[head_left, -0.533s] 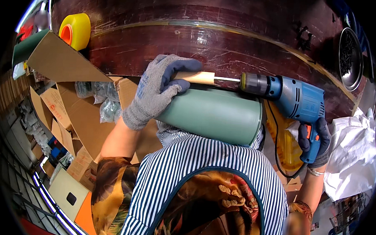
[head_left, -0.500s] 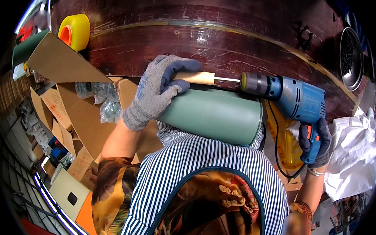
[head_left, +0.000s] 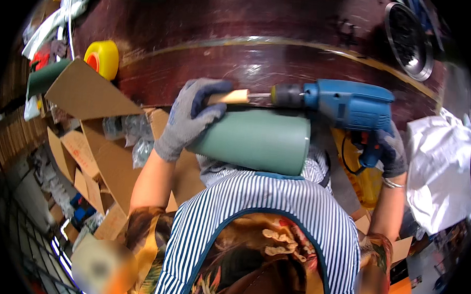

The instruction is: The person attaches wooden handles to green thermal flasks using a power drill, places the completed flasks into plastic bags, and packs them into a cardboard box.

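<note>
My left hand [head_left: 192, 113], in a grey glove with dark blue fingers, is closed around a short light-wood piece [head_left: 232, 97] and rests against the green cylinder [head_left: 257, 140]. The cylinder lies sideways across my lap, in front of the striped apron [head_left: 244, 192]. My right hand [head_left: 394, 153], gloved too, grips the handle of a blue power drill [head_left: 353, 105]. The drill points left, its thin metal bit [head_left: 259, 95] meeting the right end of the wood. How far the bit reaches inside cannot be seen. My left fingers hide the wood's other end.
The dark red tabletop [head_left: 199, 19] spans the far side. A metal bowl of small black pieces [head_left: 408, 41] stands far right, a yellow tape roll [head_left: 102, 60] far left. Open cardboard boxes [head_left: 106, 157] fill the left, white sheeting [head_left: 431, 171] the right; a yellow container [head_left: 370, 187] sits below the drill.
The drill's chuck is slightly closer to the wood, with less of the bit showing. My right hand and the drill's handle sit higher. The whole view has shifted slightly.
</note>
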Tool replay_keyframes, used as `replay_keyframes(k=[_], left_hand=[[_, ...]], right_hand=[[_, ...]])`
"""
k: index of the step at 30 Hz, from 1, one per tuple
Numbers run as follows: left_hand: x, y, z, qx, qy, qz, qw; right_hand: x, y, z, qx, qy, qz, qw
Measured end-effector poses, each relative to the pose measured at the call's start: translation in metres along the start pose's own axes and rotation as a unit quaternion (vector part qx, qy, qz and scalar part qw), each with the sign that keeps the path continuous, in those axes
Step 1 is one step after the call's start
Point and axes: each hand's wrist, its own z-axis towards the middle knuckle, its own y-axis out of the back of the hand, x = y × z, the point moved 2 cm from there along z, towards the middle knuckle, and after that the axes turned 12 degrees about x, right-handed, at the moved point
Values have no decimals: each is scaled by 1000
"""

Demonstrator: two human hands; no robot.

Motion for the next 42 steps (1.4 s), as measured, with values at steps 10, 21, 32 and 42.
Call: replay_keyframes(k=[10,21,32,42], left_hand=[[-46,-44,-64,-89,-1,330,940],[-212,-44,-12,95,-182,625,753],[-192,-87,57,272,-229,714,603],[-201,-106,44,233,-150,697,661]], right_hand=[[-3,-28,-21,-11,163,190,968],[34,-73,-7,-472,128,-674,553],[76,191,-170,-366,-149,-851,347],[145,106,-256,-346,-55,-740,574]])
